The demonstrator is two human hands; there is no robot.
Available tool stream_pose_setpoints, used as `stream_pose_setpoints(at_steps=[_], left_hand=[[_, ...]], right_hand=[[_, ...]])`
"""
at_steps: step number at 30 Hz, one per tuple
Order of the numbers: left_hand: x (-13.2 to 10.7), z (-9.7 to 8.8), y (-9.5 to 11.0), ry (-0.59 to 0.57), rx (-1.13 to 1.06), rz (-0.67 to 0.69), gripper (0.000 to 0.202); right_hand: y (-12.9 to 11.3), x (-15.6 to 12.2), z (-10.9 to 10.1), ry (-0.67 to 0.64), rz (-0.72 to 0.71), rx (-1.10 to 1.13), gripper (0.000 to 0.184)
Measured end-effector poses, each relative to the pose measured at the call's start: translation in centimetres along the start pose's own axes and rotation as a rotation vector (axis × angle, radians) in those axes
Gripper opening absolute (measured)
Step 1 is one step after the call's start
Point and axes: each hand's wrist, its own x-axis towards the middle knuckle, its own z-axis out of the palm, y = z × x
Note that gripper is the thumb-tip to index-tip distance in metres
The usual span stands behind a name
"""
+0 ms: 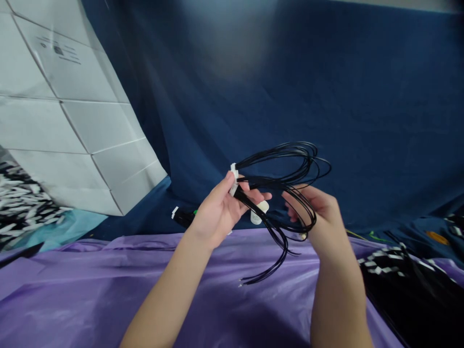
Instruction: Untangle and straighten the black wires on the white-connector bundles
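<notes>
My left hand (219,208) is closed, pinching white connectors (234,180) between the thumb and fingers. From these connectors a bundle of thin black cables (286,186) fans out to the right in loose loops. Some cable ends (250,280) hang lower, with small bare tips. My right hand (315,208) is beside the loops, its fingers bent but apart. Cables cross in front of it, and I see no firm grip on them. Behind my left fingers stands a small white container (259,212), partly hidden.
White boxes (105,125) are stacked at the left, beside a pile of black cables with white connectors (21,203). More such cables (409,285) lie at the right. Purple sheeting (90,295) covers the near surface; a dark blue cloth (326,87) hangs behind. Another white connector (174,212) lies left of my hand.
</notes>
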Motion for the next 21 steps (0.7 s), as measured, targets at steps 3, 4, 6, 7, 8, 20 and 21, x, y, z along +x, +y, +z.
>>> stream_pose_setpoints(at_steps=[3,4,6,7,8,20,21], left_hand=[[0.1,0.4,-0.2,0.066,0.034,0.080,0.037],[0.1,0.6,-0.2,0.081,0.037,0.105,0.035],[0.0,0.8,-0.1,0.111,0.035,0.123,0.033],[0.0,0.8,-0.1,0.127,0.031,0.117,0.032],[0.0,0.8,-0.1,0.143,0.030,0.107,0.032],[0.1,0.4,-0.9,0.109,0.060,0.082,0.026],[0.0,0.4,-0.8,0.084,0.055,0.074,0.026]], right_hand=[[-0.7,-0.6,1.4,-0.104,-0.130,-0.076,0.015],[-0.9,-0.8,1.7,-0.120,-0.160,-0.072,0.014],[-1.0,-1.0,1.9,-0.165,-0.188,-0.049,0.011],[-0.9,-1.0,1.9,-0.188,-0.196,-0.044,0.012],[-0.8,-1.1,1.9,-0.202,-0.202,-0.049,0.015],[-1.8,-1.9,2.3,-0.246,-0.349,-0.207,0.016],[-1.9,-1.9,2.3,-0.244,-0.370,-0.240,0.019]])
